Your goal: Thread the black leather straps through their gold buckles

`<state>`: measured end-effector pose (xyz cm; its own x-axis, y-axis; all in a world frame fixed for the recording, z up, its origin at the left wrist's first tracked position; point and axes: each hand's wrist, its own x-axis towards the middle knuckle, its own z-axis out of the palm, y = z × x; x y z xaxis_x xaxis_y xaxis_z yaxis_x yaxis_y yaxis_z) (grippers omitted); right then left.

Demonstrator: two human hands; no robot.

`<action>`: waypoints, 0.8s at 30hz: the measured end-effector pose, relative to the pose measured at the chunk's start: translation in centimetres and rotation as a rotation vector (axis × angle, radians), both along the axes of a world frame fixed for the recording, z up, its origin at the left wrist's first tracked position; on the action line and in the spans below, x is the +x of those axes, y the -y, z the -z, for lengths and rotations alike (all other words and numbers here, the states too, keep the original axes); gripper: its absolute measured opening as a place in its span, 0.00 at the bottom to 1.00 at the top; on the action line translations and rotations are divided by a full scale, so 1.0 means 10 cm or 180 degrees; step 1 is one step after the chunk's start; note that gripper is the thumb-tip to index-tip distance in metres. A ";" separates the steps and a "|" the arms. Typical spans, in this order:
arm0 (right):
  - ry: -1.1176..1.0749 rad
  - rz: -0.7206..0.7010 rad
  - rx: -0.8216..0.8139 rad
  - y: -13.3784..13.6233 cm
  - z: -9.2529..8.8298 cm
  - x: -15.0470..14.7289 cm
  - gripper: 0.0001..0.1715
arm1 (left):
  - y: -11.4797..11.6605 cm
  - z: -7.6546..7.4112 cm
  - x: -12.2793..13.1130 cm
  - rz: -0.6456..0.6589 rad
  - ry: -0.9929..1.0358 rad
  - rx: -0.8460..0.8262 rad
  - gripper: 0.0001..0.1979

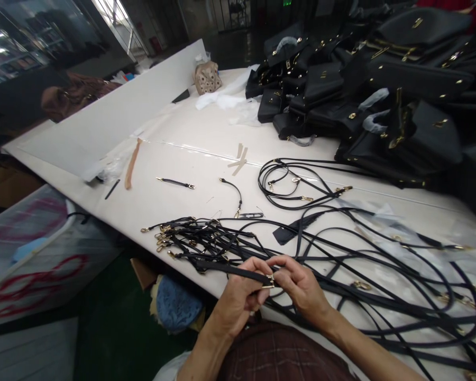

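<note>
A black strap (234, 270) with a gold buckle (270, 281) is held up in front of my body at the table's near edge. My left hand (241, 293) is closed around the strap just before the buckle. From the other side, my right hand (299, 286) pinches at the buckle end, thumb and forefinger together. Just beyond my hands lies a heap of short black straps (198, 235) with gold clasps. Long black straps (341, 254) spread in loops to the right, some passing under my right forearm.
Black handbags (321, 90) with gold fittings are piled at the back right. A coiled strap (289, 180), small snips (250, 215) and beige strips (240, 159) lie mid-table. A white panel (122, 116) lines the far left edge. A blue-topped stool (178, 304) stands below the table.
</note>
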<state>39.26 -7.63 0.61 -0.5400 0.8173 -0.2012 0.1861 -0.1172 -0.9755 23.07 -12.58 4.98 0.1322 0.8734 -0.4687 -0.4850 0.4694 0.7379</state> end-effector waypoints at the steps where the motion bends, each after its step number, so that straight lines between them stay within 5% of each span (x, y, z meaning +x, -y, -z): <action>1: 0.0091 0.0050 0.0079 -0.01 0.04 0.03 0.22 | -0.01 -0.02 -0.02 -0.0123 0.0128 0.0036 0.13; 5: 0.0528 -0.0037 0.0320 -0.10 0.10 0.12 0.20 | -0.05 -0.07 -0.14 -0.0113 -0.0290 0.0350 0.19; 10: 0.0248 -0.0259 0.1050 -0.30 -0.28 0.06 0.16 | -0.06 -0.06 -0.14 0.0245 -0.1545 0.0597 0.11; 16: -0.1236 -0.0999 -0.0689 -0.34 -0.67 0.03 0.25 | 0.01 -0.01 0.00 0.0366 -0.2199 0.0746 0.08; 20: -0.1228 -0.0615 -0.0721 -0.37 -0.59 0.16 0.21 | 0.08 0.08 -0.04 0.0168 -0.2255 0.0526 0.13; 24: -0.0439 -0.0297 -0.0133 -0.45 -0.50 0.26 0.17 | 0.15 0.11 -0.09 -0.0001 -0.2555 0.0547 0.10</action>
